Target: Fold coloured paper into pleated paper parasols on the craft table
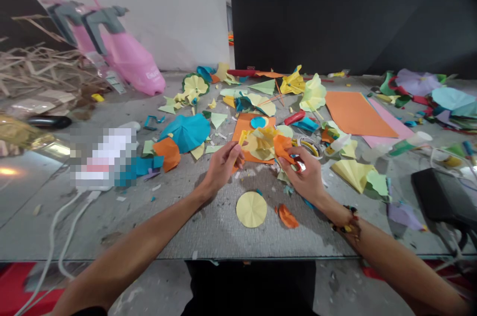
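pinching slim yellow strip [242, 139], steeply tilted, in left hand [224, 161]; gripping crumpled orange paper [282, 145] in right hand [306, 170], to right of strip, with yellow paper flower [261, 144] between.

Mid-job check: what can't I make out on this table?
Head view: part of the yellow strip, covered by the left hand.
Head view: part of the orange paper, covered by the right hand.
Head view: what the white device shows, masked by pixelation.
Head view: the black box, cut off by the right edge.
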Tool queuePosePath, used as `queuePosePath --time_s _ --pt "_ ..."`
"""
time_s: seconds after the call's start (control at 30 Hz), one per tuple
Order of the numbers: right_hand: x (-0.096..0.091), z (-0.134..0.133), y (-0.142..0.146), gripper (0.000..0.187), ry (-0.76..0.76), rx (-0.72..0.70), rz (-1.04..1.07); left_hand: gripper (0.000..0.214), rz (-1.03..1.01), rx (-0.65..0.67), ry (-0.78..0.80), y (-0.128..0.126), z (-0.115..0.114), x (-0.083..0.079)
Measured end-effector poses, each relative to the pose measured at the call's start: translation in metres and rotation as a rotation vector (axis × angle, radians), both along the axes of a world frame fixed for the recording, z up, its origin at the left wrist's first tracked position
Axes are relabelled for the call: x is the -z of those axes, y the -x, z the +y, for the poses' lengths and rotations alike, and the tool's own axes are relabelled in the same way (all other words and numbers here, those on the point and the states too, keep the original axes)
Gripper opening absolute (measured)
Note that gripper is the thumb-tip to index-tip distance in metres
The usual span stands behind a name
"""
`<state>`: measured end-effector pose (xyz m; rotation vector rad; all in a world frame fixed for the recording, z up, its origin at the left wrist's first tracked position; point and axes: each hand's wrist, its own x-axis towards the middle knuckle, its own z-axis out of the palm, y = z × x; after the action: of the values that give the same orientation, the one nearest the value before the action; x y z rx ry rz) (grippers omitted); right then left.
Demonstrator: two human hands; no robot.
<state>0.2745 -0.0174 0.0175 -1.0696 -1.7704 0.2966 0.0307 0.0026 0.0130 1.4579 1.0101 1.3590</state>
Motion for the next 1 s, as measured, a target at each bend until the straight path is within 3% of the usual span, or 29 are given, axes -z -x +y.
queuePosePath --time_s 0.23,0.5,0.7,0.83,1.0 --pt "-0.001 0.000 0.000 0.005 0.006 -0.038 -0.008 0.044 0.060 -0.049 -0.013 0.003 0.003 0.009" --pt "0.005 0.000 0.002 0.021 0.079 0.045 0.086 0.039 0.085 -0.046 -0.075 0.005 0.005 0.009" --pt "0.008 -0.001 0.001 0.018 -0.057 0.058 0.201 0.028 0.341 -0.089 -0.315 0.004 -0.009 0.008" --pt "0.011 -0.005 -0.001 0.017 -0.179 -0.068 0.200 0.020 0.462 -0.036 -0.466 -0.001 -0.020 0.007" --pt "0.007 -0.013 0.003 0.019 -0.184 -0.245 0.103 0.018 0.479 0.021 -0.556 -0.005 -0.022 0.005"
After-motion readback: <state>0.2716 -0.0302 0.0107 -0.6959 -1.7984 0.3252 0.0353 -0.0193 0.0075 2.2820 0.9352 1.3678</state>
